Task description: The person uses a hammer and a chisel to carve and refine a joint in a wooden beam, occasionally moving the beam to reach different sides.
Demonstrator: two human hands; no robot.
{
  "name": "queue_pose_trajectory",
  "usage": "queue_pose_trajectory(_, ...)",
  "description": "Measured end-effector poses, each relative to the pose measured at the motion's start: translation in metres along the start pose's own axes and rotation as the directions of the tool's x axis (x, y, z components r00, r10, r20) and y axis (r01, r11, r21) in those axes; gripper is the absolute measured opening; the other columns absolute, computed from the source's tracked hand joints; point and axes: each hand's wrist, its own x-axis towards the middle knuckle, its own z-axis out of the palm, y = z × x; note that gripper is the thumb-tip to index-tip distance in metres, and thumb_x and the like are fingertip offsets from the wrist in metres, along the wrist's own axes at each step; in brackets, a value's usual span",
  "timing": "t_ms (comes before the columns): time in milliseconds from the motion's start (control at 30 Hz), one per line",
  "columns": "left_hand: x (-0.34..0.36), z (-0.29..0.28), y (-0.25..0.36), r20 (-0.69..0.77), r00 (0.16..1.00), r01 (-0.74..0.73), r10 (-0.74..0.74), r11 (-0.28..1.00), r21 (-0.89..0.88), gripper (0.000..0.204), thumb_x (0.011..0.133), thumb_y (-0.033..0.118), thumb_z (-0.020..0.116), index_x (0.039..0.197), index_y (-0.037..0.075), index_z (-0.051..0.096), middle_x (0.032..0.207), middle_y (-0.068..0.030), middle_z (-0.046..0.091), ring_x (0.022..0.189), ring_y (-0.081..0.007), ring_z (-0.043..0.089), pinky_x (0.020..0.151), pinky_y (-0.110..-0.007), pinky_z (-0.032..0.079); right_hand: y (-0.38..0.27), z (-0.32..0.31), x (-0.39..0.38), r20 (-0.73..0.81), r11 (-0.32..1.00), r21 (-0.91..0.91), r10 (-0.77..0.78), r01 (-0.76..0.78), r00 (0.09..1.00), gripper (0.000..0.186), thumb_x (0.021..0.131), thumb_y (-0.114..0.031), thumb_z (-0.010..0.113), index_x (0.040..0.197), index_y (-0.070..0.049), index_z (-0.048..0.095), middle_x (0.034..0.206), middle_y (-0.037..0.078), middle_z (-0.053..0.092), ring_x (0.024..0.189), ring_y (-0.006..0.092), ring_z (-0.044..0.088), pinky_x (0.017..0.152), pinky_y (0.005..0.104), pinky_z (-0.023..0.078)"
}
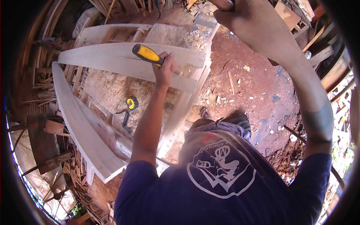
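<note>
Bright daylight gives warm colours and soft shadows; the fisheye view bends edges, the rim is black, focus is sharp.

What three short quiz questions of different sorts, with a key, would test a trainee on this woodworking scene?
1. True or false: the left hand grips a tool with a yellow and black handle over the pale plank.
2. Multiple choice: the small yellow tape measure lies A) in the right hand, B) on the sawdust-covered bench below the plank, C) on the red dirt floor.
3. Fill in: the right hand is raised toward the picture's ____ edge.

Key: 1 true; 2 B; 3 top. The right hand's fingers are cut off by the frame, so what it holds cannot be told.
</note>
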Motion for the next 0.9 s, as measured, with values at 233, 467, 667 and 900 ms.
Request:
queue_pose_trajectory(233, -0.002, 0.002, -0.003, -0.016, 1.000, -0.026, 0.027, 1.000, 0.015, 0.041, 0.104, 0.013, 0.057, 0.071, 0.013, 0.033, 0.055, 0.0045, 0.030, 0.046, -0.0078, 0.028, 0.047, -0.030, 0.025, -0.018, 0.005, 0.006, 0.051, 1.000, 0.006, 0.009, -0.009, 0.999, 0.014, 0.082, 0.004, 0.058, 0.095, 0.009, 0.061, 0.077, 0.026, 0.068, 0.079, 0.0360, 0.073, 0.077, 0.0446, 0.057)
queue_pose_trajectory(467, 0.000, 0.006, -0.004, -0.038, 0.999, -0.032, 0.034, 0.998, 0.053, 0.042, 0.102, 0.013, 0.060, 0.070, 0.014, 0.034, 0.055, 0.0044, 0.033, 0.046, -0.0075, 0.030, 0.047, -0.029, 0.026, 0.000, 0.012, 0.011, -0.167, 0.921, -0.211, -0.365, 0.328, 0.916, 0.014, 0.083, 0.002, 0.058, 0.096, 0.007, 0.062, 0.078, 0.025, 0.067, 0.079, 0.0392, 0.072, 0.074, 0.0459, 0.057)
queue_pose_trajectory(667, -0.002, 0.014, -0.003, -0.083, 0.996, -0.032, 0.038, 0.997, 0.074, 0.043, 0.102, 0.013, 0.062, 0.068, 0.014, 0.035, 0.055, 0.0046, 0.034, 0.046, -0.0079, 0.032, 0.046, -0.029, 0.026, 0.011, 0.054, 0.003, 0.147, 0.803, -0.547, -0.187, 0.237, 0.971, 0.027, 0.086, -0.011, 0.066, 0.111, -0.001, 0.067, 0.087, 0.022, 0.072, 0.087, 0.0355, 0.075, 0.073, 0.0484, 0.060)
queue_pose_trajectory(900, -0.001, 0.010, -0.007, 0.014, 0.999, -0.046, 0.045, 0.991, 0.124, 0.045, 0.101, 0.013, 0.064, 0.067, 0.014, 0.035, 0.055, 0.0045, 0.037, 0.047, -0.0070, 0.035, 0.047, -0.028, 0.028, -0.010, 0.002, 0.023, -0.224, 0.859, -0.215, -0.506, 0.464, 0.833, 0.017, 0.082, -0.001, 0.060, 0.098, 0.005, 0.062, 0.078, 0.023, 0.067, 0.079, 0.0345, 0.072, 0.073, 0.0430, 0.056)
